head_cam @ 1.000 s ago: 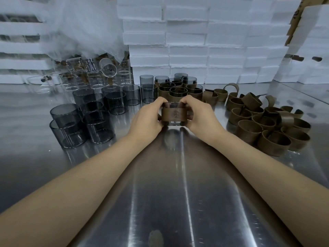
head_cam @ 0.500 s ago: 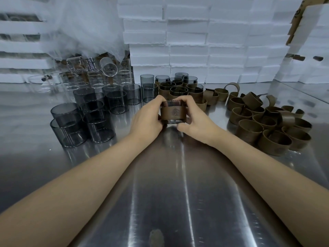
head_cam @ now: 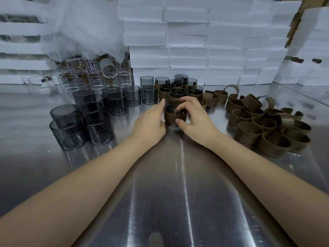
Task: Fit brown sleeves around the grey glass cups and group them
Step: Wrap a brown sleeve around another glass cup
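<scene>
A grey glass cup wearing a brown sleeve (head_cam: 173,115) stands upright on the steel table, just in front of a cluster of sleeved cups (head_cam: 178,89). My right hand (head_cam: 194,116) grips it from the right, thumb low on the sleeve and fingers over the rim. My left hand (head_cam: 151,122) lies against its left side with the fingers stretched out flat. Bare grey cups (head_cam: 85,118) stand in a group to the left. Loose brown sleeves (head_cam: 267,125) lie in a heap to the right.
Clear glass beakers (head_cam: 92,75) sit at the back left under a sheet of white foam wrap. Stacked white foam boxes (head_cam: 195,41) form a wall along the back. The steel table (head_cam: 178,202) stretches toward me between my forearms.
The sleeved cup went from held sideways in both hands to standing upright on the table, farther from me near the sleeved cluster. My left hand has loosened from gripping to resting flat.
</scene>
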`<action>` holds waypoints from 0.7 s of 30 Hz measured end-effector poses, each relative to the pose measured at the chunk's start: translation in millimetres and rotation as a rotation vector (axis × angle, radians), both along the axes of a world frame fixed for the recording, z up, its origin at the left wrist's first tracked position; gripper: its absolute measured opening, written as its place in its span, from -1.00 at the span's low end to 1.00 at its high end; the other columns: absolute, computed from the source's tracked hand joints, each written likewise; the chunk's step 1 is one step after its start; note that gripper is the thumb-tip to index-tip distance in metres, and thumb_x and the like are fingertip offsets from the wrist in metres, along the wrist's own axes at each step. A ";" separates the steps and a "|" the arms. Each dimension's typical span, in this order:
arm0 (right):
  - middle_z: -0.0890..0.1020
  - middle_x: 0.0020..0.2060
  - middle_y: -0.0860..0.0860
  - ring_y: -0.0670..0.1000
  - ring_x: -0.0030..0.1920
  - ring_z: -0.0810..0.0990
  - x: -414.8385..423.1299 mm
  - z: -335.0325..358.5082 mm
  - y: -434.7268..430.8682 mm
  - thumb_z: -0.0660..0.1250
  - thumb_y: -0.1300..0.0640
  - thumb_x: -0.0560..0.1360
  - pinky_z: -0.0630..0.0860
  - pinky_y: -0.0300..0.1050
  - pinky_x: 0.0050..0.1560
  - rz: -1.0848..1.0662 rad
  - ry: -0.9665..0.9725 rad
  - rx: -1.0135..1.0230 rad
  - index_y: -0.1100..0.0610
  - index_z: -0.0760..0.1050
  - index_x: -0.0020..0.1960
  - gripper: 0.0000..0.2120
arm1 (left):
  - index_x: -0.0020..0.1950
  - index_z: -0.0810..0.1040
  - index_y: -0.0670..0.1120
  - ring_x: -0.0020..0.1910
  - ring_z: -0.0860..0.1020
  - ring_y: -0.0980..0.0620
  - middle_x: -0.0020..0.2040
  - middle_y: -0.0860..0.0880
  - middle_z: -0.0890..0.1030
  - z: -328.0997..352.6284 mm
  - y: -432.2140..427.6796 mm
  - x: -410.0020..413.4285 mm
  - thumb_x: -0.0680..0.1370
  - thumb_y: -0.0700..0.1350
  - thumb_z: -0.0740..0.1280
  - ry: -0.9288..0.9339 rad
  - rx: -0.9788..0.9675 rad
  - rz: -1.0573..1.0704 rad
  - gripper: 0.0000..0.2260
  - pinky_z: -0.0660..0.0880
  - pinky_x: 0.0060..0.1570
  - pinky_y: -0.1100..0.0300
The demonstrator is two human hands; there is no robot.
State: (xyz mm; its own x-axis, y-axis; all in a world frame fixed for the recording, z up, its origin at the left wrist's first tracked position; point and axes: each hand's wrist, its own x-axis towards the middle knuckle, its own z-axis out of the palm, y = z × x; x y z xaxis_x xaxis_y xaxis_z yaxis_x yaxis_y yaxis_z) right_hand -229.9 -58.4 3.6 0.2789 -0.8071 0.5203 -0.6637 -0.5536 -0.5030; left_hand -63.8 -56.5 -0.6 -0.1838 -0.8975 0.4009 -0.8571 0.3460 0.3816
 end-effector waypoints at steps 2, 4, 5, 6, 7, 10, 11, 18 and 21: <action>0.38 0.32 0.14 0.07 0.36 0.35 -1.2 1.7 0.0 0.32 0.39 0.43 0.16 -0.43 0.29 -0.070 0.036 -0.085 0.29 0.48 0.21 -0.66 | 0.49 0.32 -0.06 0.37 0.37 -0.07 0.38 -0.04 0.45 1.0 0.7 0.7 0.51 -0.25 0.23 -0.154 -0.086 0.101 -0.48 0.20 0.37 0.03; 0.46 0.21 0.14 0.10 0.27 0.41 -1.0 7.7 3.7 0.27 0.42 0.41 0.24 -0.30 0.27 -0.092 0.017 -0.200 0.28 0.51 0.18 -0.65 | 0.44 0.38 -0.09 0.45 0.26 -0.06 0.41 -0.05 0.39 2.7 2.1 1.5 0.53 -0.20 0.23 -0.322 -0.138 0.207 -0.55 -0.08 0.50 -0.02; 0.51 0.14 0.12 0.08 0.18 0.45 -0.5 11.0 6.2 0.25 0.43 0.41 0.30 -0.25 0.21 -0.067 0.005 -0.239 0.26 0.53 0.14 -0.67 | 0.42 0.39 -0.10 0.48 0.20 -0.08 0.43 -0.07 0.36 4.6 3.1 1.0 0.55 -0.17 0.22 -0.399 -0.134 0.256 -0.58 -0.17 0.52 -0.08; 0.54 0.08 0.10 0.04 0.08 0.48 0.6 13.3 9.0 0.24 0.42 0.41 0.37 -0.19 0.13 -0.021 0.011 -0.253 0.24 0.55 0.10 -0.70 | 0.41 0.39 -0.10 0.51 0.15 -0.11 0.45 -0.10 0.32 6.3 4.3 0.0 0.57 -0.13 0.20 -0.482 -0.106 0.304 -0.61 -0.21 0.52 -0.15; 0.56 0.04 0.07 0.00 -0.01 0.50 2.5 14.1 11.9 0.23 0.40 0.43 0.44 -0.12 0.04 0.023 0.043 -0.243 0.21 0.56 0.08 -0.71 | 0.43 0.36 -0.11 0.54 0.08 -0.16 0.49 -0.14 0.26 8.2 5.7 -2.0 0.60 -0.10 0.16 -0.571 -0.061 0.353 -0.62 -0.23 0.50 -0.22; 0.55 0.13 -0.03 0.01 -0.01 0.55 9.2 7.9 15.7 0.22 0.31 0.46 0.53 0.04 -0.05 0.029 0.221 -0.143 0.12 0.55 0.15 -0.69 | 0.57 0.15 -0.08 0.57 -0.14 -0.28 0.60 -0.19 -0.03 12.1 10.2 -7.6 0.68 -0.01 0.01 -0.795 0.091 0.505 -0.55 -0.24 0.41 -0.39; 0.51 0.20 -0.07 0.00 0.01 0.54 9.9 5.0 14.6 0.21 0.28 0.47 0.53 0.05 -0.05 0.008 0.257 -0.107 0.09 0.53 0.19 -0.67 | 0.59 0.08 -0.07 0.56 -0.19 -0.31 0.61 -0.18 -0.10 12.6 12.1 -8.9 0.69 0.03 -0.02 -0.829 0.134 0.550 -0.53 -0.22 0.37 -0.45; 0.40 0.33 0.03 0.07 0.28 0.43 -2.5 0.8 1.2 0.25 0.26 0.47 0.42 0.02 0.24 -0.105 0.255 0.052 0.14 0.45 0.35 -0.57 | 0.61 -0.07 -0.05 0.52 -0.29 -0.37 0.58 -0.16 -0.29 15.0 19.2 -10.1 0.69 0.13 -0.11 -0.813 0.291 0.626 -0.48 0.03 0.29 -0.54; 0.37 0.25 0.08 0.08 0.27 0.39 -5.5 -2.1 -4.1 0.28 0.23 0.49 0.38 -0.10 0.26 -0.176 0.191 0.114 0.15 0.45 0.33 -0.59 | 0.61 -0.05 -0.08 0.53 -0.25 -0.36 0.58 -0.19 -0.28 15.5 21.8 -10.6 0.70 0.10 -0.10 -0.821 0.257 0.594 -0.49 0.09 0.30 -0.51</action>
